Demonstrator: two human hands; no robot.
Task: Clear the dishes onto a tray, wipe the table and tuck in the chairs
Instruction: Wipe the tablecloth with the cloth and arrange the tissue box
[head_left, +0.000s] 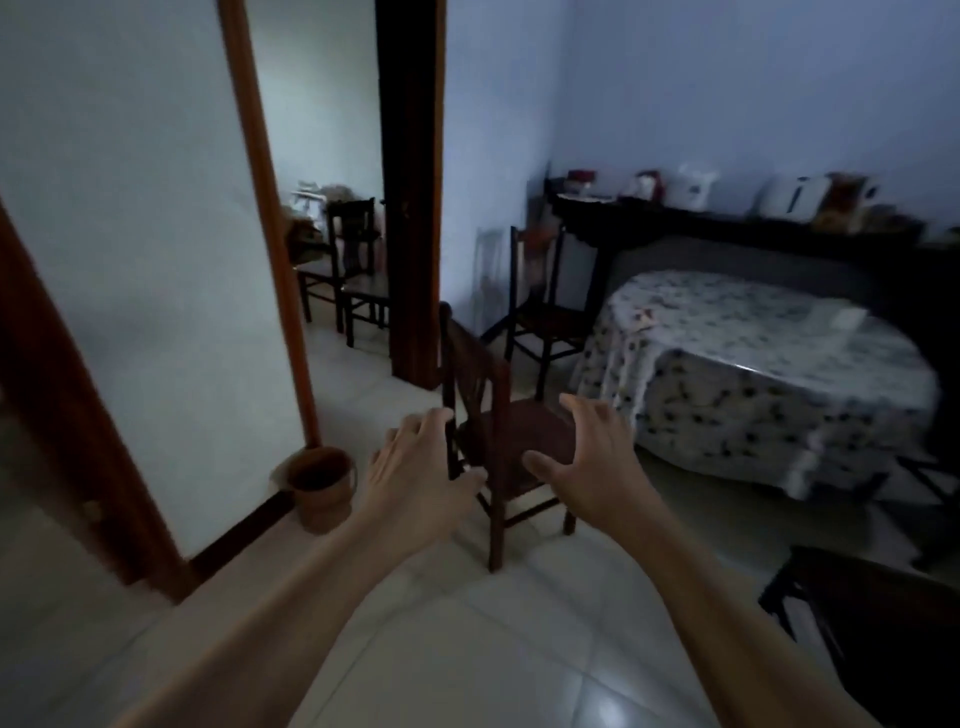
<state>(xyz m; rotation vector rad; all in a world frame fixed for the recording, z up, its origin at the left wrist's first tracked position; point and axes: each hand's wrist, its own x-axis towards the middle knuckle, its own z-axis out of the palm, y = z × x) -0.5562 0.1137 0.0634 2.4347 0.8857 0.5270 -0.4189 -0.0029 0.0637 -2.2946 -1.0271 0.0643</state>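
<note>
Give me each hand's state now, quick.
Left hand: open, fingers spread beside the chair back, holding nothing.
Right hand: open over the seat, empty.

Bare forearms, left hand (415, 475), right hand (587, 462)

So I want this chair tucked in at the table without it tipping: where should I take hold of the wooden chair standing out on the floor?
Probably by the backrest's two side posts, coming from behind. The wooden chair stands upright with its seat facing the table, and both open hands, left hand and right hand, already flank the back.
</note>
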